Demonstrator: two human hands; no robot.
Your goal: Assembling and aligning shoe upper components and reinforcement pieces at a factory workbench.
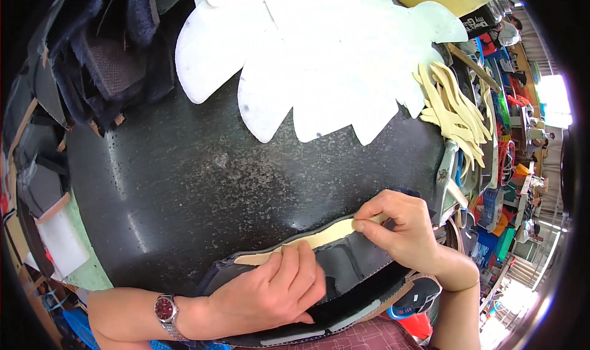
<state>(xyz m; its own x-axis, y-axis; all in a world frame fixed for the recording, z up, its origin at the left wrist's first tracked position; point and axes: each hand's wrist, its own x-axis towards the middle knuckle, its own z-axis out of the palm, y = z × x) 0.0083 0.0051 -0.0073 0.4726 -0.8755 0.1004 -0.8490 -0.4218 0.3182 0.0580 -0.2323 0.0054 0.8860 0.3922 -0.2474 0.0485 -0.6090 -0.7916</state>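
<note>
A long cream foam strip lies along the upper edge of a dark grey, curved, sewn piece near my body. My right hand is closed, pinching the strip near its right end between thumb and fingertips. Farther left, my left hand has its fingers bent close together, their tips pressing the strip onto the dark piece. The left thumb sits apart, lower on the piece. Part of the strip is hidden under the left fingers.
A black, worn work surface curves ahead. White scalloped sheets cover its far side. Cream strips hang in a bundle at the right. Dark fabric pieces pile up at the far left. A red-dialled wristwatch circles my left wrist.
</note>
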